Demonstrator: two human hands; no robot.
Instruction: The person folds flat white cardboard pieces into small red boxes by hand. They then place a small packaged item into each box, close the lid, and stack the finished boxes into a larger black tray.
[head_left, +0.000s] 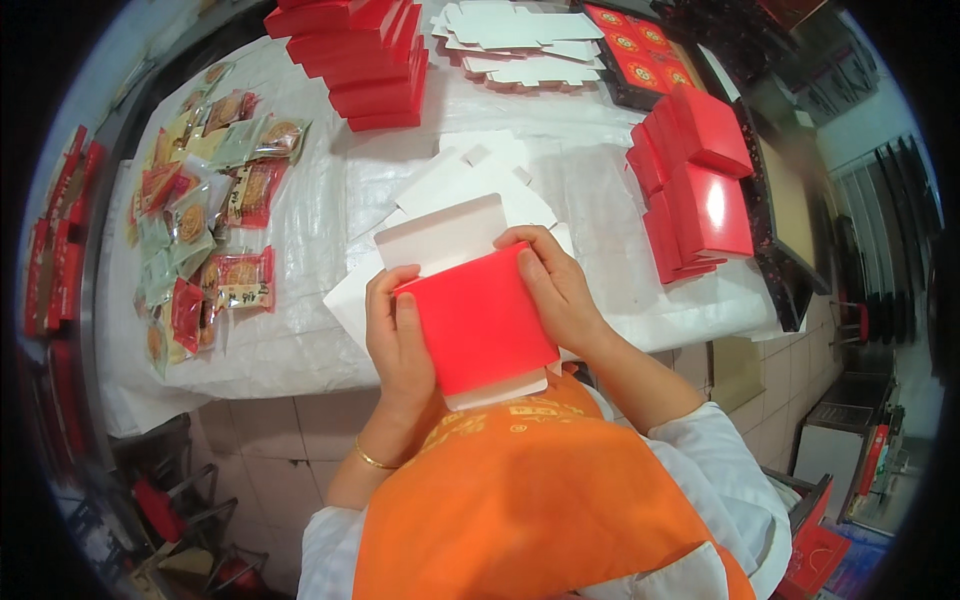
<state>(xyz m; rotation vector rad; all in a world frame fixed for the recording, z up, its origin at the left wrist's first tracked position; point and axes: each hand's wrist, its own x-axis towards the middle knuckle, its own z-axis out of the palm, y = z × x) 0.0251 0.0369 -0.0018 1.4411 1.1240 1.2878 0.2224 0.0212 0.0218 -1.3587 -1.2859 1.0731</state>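
Observation:
Between my two hands is a red cardboard box [482,325], its white inner flap standing out at the far end and another pale flap showing at the near end. My left hand [398,335] grips the left edge, thumb on the red face. On the far right corner my right hand [548,285] closes with its thumb on top; the fingers beneath are hidden. The box is held just over the table's near edge, in front of my orange apron. Beyond it, flat white box blanks [470,170] lie on the table, partly covered by the box and hands.
Wrapped pastries [250,190] spread over the left of the white-covered table [325,215]. Red boxes [375,95] are stacked at the far left, with more red boxes [705,215] at the right. White blanks [520,45] and a dark tray [640,50] of red packs stand at the back.

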